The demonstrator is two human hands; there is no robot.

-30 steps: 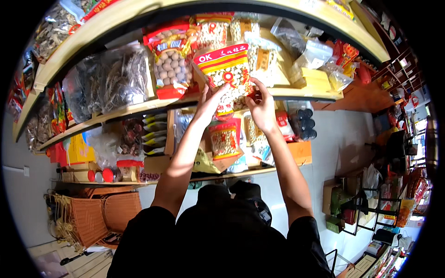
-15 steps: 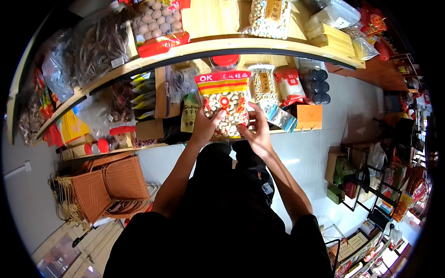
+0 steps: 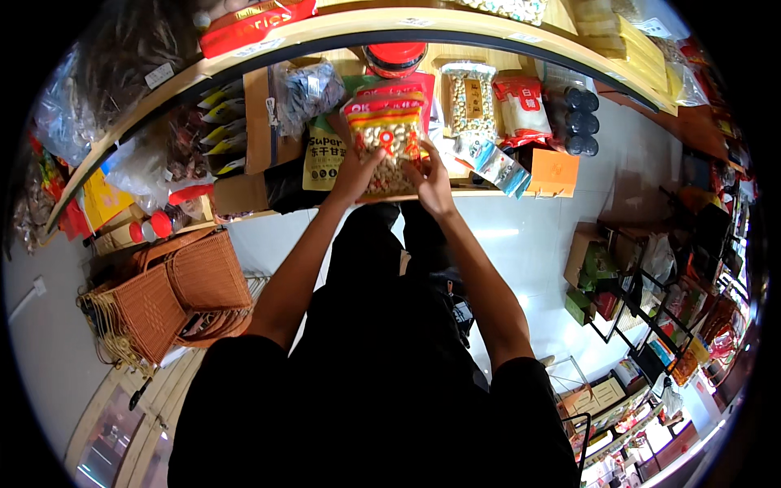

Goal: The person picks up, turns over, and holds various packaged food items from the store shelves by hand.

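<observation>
Two hands are on one item: your left hand (image 3: 355,173) and your right hand (image 3: 434,180) both grip a clear bag of pale nuts (image 3: 386,146) with a red and yellow printed top. Your left fingers are closed along the bag's left edge, your right fingers closed along its lower right edge, so the bag is clamped between both palms. The bag stands roughly upright, held at the front edge of the lower wooden shelf (image 3: 488,193), its bottom about level with the shelf board; whether it rests on the board cannot be told from this view.

Just behind the bag stands a red packet (image 3: 415,86), and above that a jar with a red lid (image 3: 394,57). To the left of your left hand sits a dark pouch with yellow lettering (image 3: 324,159), touching or nearly touching your wrist. To the right of the bag stand a tall clear pack of light beans (image 3: 470,102), a white and red packet (image 3: 521,107), and a silver and blue foil pouch (image 3: 495,164) lying tilted just beside your right hand. An orange box (image 3: 554,172) sits further right. Well apart, lower left, wicker baskets (image 3: 175,294) stand stacked on the floor.
</observation>
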